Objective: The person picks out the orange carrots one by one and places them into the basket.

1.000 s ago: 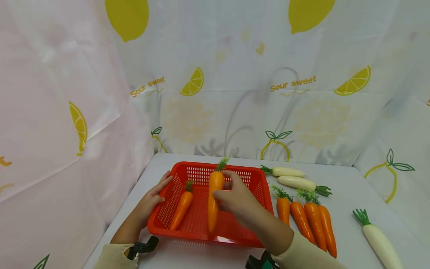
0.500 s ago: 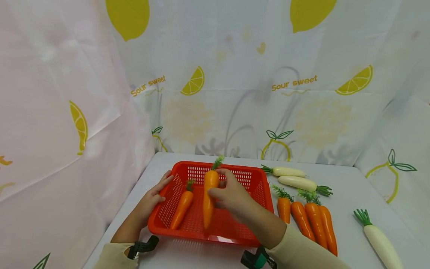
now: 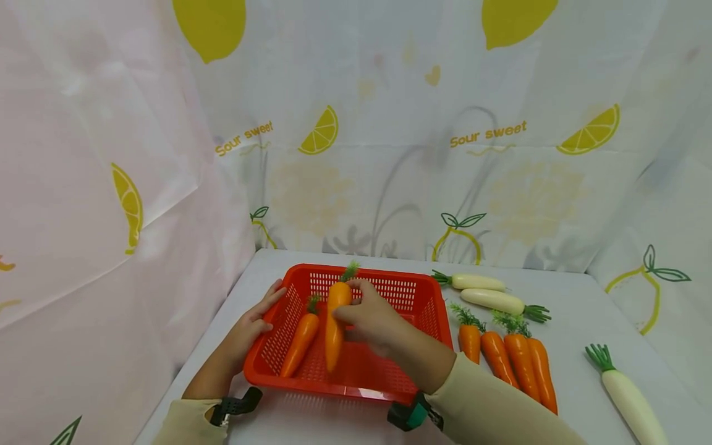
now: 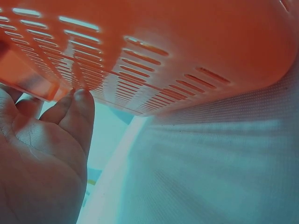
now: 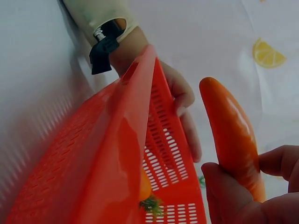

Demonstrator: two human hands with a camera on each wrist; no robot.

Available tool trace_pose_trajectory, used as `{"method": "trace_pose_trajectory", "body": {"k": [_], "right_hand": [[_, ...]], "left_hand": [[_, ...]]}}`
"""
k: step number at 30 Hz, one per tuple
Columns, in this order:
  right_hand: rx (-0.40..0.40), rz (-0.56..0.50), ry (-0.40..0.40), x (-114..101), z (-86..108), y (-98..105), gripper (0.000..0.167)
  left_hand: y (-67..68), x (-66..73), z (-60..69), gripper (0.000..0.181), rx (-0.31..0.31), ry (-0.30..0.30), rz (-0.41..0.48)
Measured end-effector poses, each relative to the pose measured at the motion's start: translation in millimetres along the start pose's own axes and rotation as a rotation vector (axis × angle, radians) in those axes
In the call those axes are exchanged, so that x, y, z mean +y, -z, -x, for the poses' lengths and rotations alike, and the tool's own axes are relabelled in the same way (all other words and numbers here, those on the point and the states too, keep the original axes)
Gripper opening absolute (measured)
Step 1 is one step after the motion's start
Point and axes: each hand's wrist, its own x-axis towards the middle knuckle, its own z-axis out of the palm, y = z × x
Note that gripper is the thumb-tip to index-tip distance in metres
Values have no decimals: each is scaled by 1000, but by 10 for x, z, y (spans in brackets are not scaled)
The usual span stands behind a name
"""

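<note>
Fingers of your right hand pinch the carrot, likely light, stiff and slick, best held by its thick end.

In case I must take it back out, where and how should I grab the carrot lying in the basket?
Best perhaps by the thick end of the carrot, just below its leaves, coming down from above: it lies inside the basket close to the left side, where the raised wall would likely hamper a sideways approach, and that end is fuller while the other tapers.
</note>
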Motion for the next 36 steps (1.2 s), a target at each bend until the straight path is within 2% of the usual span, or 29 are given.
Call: {"method": "trace_pose_trajectory", "body": {"k": [10,17,31,36], "right_hand": [[-43,1,-53,120,-216,11,71],[-40,15,-105,148,-299,-24,70],[-75,60,-179,200,-304,-78,61],[-80,96,-194,206,-271,-132,67]], "left_hand": [[-3,0,6,81,1,2,-4],[-2,6,-2,81,8,-9,-1],[-15,1,7,80,9,-14,-14],[-6,22,14,79,12,-4,-26]]}}
